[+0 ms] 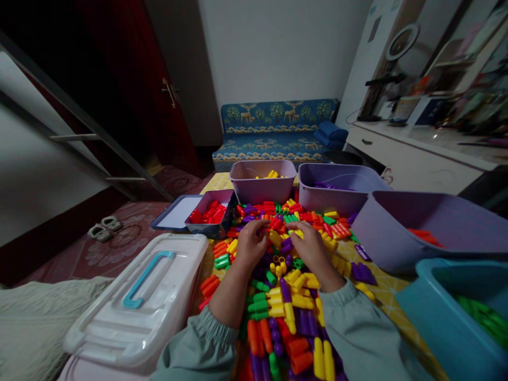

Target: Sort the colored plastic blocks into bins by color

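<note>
A heap of plastic pieces (pixel 278 296) in red, orange, yellow, green and purple covers the middle of the table. Over its far part, my left hand (pixel 253 243) has its fingers curved toward the right, near red and yellow pieces. Facing it from the right, my right hand (pixel 309 244) touches or hovers by yellow pieces, its fingertips bent inward. Whether either hand grips a piece is too small to tell. Behind the heap, a pink-purple bin (pixel 264 188) has yellow pieces inside, and a purple bin (pixel 333 198) contains purple ones.
A large purple bin (pixel 381 238) with orange pieces and a blue tub (pixel 440 312) with green ones stand right. On the left are a box of red pieces (pixel 210 230) and a clear lidded container (pixel 159 296). A patterned sofa (pixel 273 143) is beyond the table.
</note>
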Tool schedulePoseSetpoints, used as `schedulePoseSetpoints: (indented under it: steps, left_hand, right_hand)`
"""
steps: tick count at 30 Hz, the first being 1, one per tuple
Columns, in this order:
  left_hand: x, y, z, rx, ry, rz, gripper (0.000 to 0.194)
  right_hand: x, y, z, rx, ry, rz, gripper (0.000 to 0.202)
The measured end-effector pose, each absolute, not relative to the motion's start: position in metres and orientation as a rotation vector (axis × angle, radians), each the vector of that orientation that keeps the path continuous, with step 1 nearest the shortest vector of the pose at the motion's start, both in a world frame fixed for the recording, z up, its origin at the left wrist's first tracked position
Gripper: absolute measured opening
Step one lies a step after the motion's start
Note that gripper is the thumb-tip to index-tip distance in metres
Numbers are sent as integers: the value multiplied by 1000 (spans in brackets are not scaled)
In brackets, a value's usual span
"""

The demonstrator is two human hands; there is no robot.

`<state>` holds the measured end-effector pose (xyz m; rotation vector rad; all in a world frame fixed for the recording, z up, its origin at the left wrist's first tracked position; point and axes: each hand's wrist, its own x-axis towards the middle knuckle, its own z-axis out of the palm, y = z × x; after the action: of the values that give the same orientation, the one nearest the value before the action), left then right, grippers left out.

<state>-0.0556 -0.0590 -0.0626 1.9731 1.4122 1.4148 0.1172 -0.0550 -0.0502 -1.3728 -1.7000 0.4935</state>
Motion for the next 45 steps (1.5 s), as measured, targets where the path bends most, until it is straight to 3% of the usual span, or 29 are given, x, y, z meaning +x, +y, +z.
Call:
schedulePoseSetpoints:
  steps: [7, 12, 19, 23, 27, 33, 45]
  left_hand:
    - [-52, -66, -57, 2412, 1501, 966, 44]
    - [-52, -65, -59, 2413, 1559, 933, 33]
    - [-55, -59, -60, 2131, 1376, 1289, 13]
    - [-54, -58, -60, 1874, 1263, 1488, 9]
    - [-53, -60, -57, 1693, 1199, 1495, 6]
    - [-53, -60, -57, 1654, 1180, 1493, 9]
    - [-53, -61, -58, 1819, 1315, 1496, 15]
  right_hand:
    - [115, -56, -63, -1381, -1911, 462, 31]
    - [110, -57, -65, -1349, -1977, 489, 29]
    - [107, -58, -59, -1293, -1875, 581, 18]
    - [104, -59, -58, -1304, -1756, 667, 31]
    - [103, -59, -57, -1272, -1679, 729, 46]
    - [103, -60, -56, -1256, -1713, 705, 22]
    - [98, -61, -51, -1176, -1522, 845, 25]
